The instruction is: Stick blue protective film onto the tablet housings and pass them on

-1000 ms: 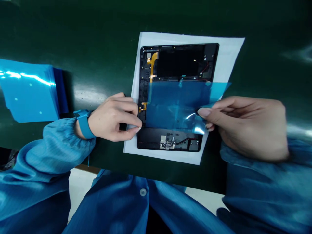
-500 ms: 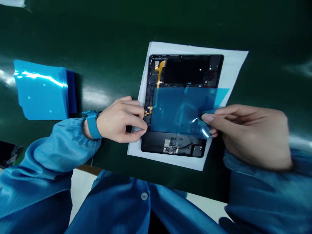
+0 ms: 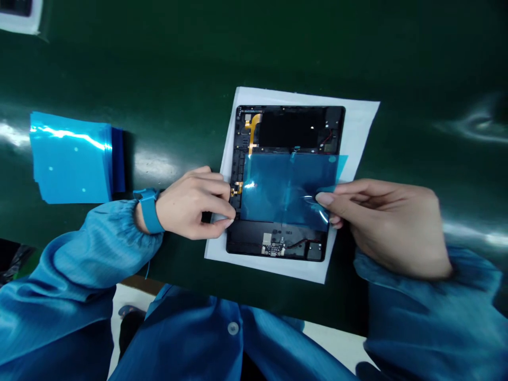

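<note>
An opened tablet (image 3: pixel 291 127) lies on a white sheet of paper (image 3: pixel 359 124), its black inside, orange flex cable and small circuit board showing. Over its middle spreads a see-through blue film (image 3: pixel 281 190), reaching past the tablet's right edge. My right hand (image 3: pixel 392 222) pinches the film's right side between thumb and fingers, and the film bends there. At the tablet's left edge, beside the film's lower left corner, my left hand (image 3: pixel 194 203) is closed in a pinch. What lies between those fingertips is too small to make out.
To the left on the dark green table (image 3: pixel 166 69) sits a stack of blue film sheets (image 3: pixel 73 161). Part of another dark device on white (image 3: pixel 18 8) shows at the top left corner. The table's front edge runs just before my body.
The view has shifted a little, so the tablet and paper appear lower and further left. Both hands keep their pinches. The film lies slightly flatter over the tablet's right side.
</note>
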Demonstrator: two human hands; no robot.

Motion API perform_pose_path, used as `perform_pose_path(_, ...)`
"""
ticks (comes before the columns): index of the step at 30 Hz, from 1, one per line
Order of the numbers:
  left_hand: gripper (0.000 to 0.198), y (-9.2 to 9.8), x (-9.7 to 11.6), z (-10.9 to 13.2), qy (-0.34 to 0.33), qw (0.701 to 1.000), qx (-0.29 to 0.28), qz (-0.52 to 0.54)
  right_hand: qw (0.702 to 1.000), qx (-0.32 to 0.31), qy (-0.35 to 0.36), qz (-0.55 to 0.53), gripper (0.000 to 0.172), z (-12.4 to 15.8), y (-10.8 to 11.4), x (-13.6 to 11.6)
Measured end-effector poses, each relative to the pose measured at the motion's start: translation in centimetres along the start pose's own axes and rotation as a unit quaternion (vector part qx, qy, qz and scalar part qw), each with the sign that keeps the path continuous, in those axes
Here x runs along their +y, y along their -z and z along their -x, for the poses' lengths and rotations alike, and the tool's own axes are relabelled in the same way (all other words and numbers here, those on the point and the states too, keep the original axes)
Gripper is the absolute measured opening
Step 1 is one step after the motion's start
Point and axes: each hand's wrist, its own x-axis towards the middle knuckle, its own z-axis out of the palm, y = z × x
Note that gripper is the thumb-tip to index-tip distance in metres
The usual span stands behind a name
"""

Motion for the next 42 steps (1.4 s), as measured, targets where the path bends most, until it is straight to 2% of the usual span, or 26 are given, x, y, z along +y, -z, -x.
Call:
perform_pose_path(7, 0.016, 0.2, 0.1, -0.1, 0.011, 1.000, -0.012, -0.005, 1.000, -0.009, -0.010, 0.013, 0.030, -0.1, 0.0, -0.2)
perform_pose_path(15, 0.014, 0.3, 0.1, -0.2, -0.020, 1.000, 0.006, -0.018, 1.000, -0.026, -0.009, -0.007, 0.031, -0.2, 0.1, -0.3)
perform_pose_path(18, 0.014, 0.4, 0.0, -0.2, -0.018, 1.000, 0.005, -0.016, 0.999, -0.035, 0.001, -0.016, 0.037, -0.3, 0.0, -0.5)
perform_pose_path(22, 0.020, 0.2, 0.0, -0.1, -0.005, 1.000, 0.020, -0.017, 0.996, 0.006, 0.035, -0.085, 0.040, -0.4, -0.5, -0.5)
perform_pose_path(24, 0.028, 0.2, 0.1, -0.1, -0.004, 0.997, 0.037, -0.066, 0.989, 0.045, 0.048, -0.133, 0.041, -0.5, -0.7, -0.5)
perform_pose_path(27, 0.037, 0.4, 0.5, -0.5, -0.011, 0.976, 0.052, -0.210, 0.981, 0.070, 0.050, -0.174, 0.045, -0.9, -0.8, -0.7)
perform_pose_path(30, 0.042, 0.7, 1.2, -1.6, -0.013, 0.946, 0.044, -0.322, 0.978, 0.060, 0.060, -0.191, 0.048, -1.4, -0.7, -1.1)
perform_pose_path(33, 0.043, 0.4, 1.9, -3.7, -0.015, 0.933, 0.013, -0.361, 0.978, 0.055, 0.073, -0.187, 0.052, -1.6, -0.8, -1.3)
perform_pose_path(36, 0.044, -1.1, 2.7, -6.8, -0.014, 0.938, -0.026, -0.346, 0.979, 0.052, 0.076, -0.182, 0.055, -1.8, -0.9, -1.2)
perform_pose_path(39, 0.044, -2.8, 3.5, -9.6, -0.004, 0.948, -0.033, -0.317, 0.978, 0.056, 0.086, -0.182, 0.055, -1.8, -0.9, -0.8)
perform_pose_path(42, 0.041, -2.9, 3.6, -10.1, 0.009, 0.953, -0.028, -0.301, 0.982, 0.067, 0.140, -0.111, 0.046, -1.4, -0.5, -0.6)
